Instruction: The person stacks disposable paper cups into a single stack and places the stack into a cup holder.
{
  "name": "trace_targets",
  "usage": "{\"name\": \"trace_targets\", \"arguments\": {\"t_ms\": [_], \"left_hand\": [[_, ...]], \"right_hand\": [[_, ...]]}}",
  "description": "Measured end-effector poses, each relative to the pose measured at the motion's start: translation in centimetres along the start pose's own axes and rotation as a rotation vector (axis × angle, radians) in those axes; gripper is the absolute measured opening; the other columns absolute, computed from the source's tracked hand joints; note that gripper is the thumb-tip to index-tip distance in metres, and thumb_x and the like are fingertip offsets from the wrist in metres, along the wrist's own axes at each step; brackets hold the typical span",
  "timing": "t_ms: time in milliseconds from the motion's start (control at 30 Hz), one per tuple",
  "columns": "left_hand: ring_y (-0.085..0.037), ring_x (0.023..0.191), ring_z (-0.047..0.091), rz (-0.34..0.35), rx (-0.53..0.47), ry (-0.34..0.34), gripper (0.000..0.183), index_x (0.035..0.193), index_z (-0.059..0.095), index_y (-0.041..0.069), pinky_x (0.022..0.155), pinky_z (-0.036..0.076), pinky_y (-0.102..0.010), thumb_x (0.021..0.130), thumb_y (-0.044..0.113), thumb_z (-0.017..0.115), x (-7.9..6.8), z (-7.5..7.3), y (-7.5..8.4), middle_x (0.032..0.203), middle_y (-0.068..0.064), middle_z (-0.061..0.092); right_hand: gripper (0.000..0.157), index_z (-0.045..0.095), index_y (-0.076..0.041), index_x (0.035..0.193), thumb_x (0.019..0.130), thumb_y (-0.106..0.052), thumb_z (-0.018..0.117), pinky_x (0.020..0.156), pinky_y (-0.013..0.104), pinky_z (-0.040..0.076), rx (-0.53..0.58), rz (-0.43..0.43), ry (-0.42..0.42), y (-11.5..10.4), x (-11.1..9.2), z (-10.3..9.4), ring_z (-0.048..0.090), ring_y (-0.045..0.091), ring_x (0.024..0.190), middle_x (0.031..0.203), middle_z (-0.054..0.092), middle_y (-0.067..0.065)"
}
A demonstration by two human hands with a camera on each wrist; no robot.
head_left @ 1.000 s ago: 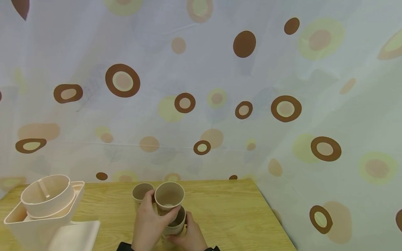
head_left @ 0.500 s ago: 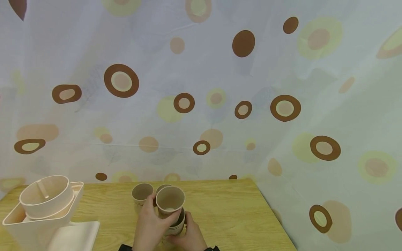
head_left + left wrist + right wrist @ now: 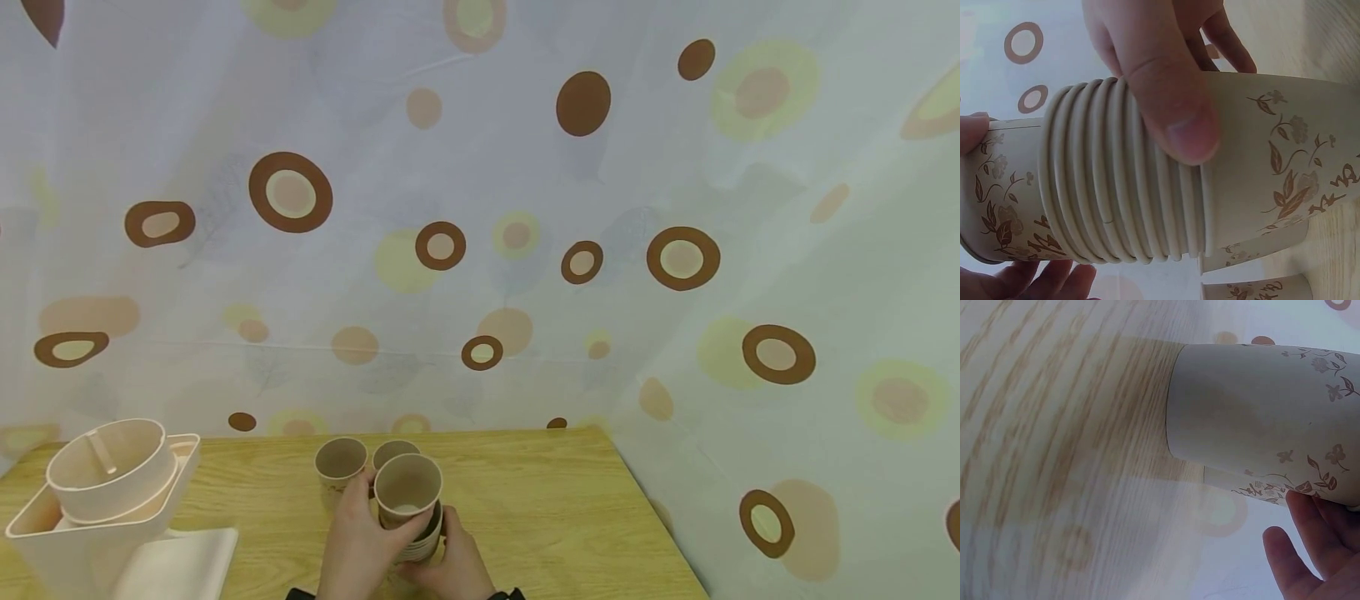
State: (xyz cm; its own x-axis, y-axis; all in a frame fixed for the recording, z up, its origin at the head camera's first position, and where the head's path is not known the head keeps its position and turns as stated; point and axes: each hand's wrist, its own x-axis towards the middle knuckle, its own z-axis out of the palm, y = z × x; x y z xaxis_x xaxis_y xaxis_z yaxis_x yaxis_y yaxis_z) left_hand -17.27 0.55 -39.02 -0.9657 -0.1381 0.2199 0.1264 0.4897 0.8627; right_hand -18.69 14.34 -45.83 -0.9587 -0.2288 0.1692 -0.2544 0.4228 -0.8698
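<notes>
My left hand (image 3: 356,537) grips a beige paper cup (image 3: 408,485), mouth upward, with a brown flower print. In the left wrist view its lower part sits inside the top rim of a stack of paper cups (image 3: 1125,187). My right hand (image 3: 453,562) holds that stack, its thumb (image 3: 1191,134) lying across the rims. The right wrist view shows the stack's plain lower body (image 3: 1241,406) and several fingers (image 3: 1316,537) against its side. Whether the stack's base touches the table cannot be told. Two more paper cups, one left (image 3: 341,460) and one right (image 3: 395,451), stand upright just behind.
At the left stands a white plastic container (image 3: 90,550) with a round white tub (image 3: 112,500) set in it. Beside it lies a flat white piece (image 3: 183,558). The wood-grain table (image 3: 555,517) meets a patterned curtain (image 3: 525,183) behind and at the right.
My left hand has lowered its cup into the stack, bringing the cup standing behind it into view. The right hand has stayed in place around the stack.
</notes>
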Motion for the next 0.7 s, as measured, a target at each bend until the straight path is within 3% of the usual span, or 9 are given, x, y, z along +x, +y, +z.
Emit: {"name": "trace_targets", "arguments": {"t_ms": [233,467,700], "left_hand": [[-0.030,0.101,0.059,0.032,0.009,0.009,0.075,0.122,0.052,0.001,0.083,0.051,-0.050,0.067,0.044,0.077,-0.2,0.3,-0.4,0.112,-0.017,0.062],[-0.038,0.105,0.058,0.066,0.055,0.025,0.081,0.130,0.047,-0.001,0.084,0.052,-0.053,0.069,0.043,0.077,-0.2,0.6,-0.8,0.121,-0.024,0.059],[-0.034,0.096,0.062,0.120,0.085,0.059,0.072,0.122,0.052,0.003,0.076,0.053,-0.050,0.066,0.039,0.080,-0.3,1.0,-1.2,0.109,-0.020,0.064]], "right_hand": [[0.067,0.046,0.002,0.125,0.073,-0.029,0.076,0.087,0.057,0.048,-0.011,-0.018,0.007,-0.2,0.0,0.0,0.057,0.039,0.107,0.122,0.060,0.021],[0.071,0.044,0.004,0.128,0.073,-0.028,0.076,0.088,0.060,0.047,0.012,0.000,-0.008,-0.2,0.0,0.0,0.055,0.041,0.109,0.126,0.058,0.023],[0.073,0.043,0.004,0.130,0.073,-0.028,0.077,0.086,0.060,0.047,0.020,0.028,-0.020,-0.2,0.0,-0.1,0.055,0.038,0.108,0.127,0.056,0.024]]}}
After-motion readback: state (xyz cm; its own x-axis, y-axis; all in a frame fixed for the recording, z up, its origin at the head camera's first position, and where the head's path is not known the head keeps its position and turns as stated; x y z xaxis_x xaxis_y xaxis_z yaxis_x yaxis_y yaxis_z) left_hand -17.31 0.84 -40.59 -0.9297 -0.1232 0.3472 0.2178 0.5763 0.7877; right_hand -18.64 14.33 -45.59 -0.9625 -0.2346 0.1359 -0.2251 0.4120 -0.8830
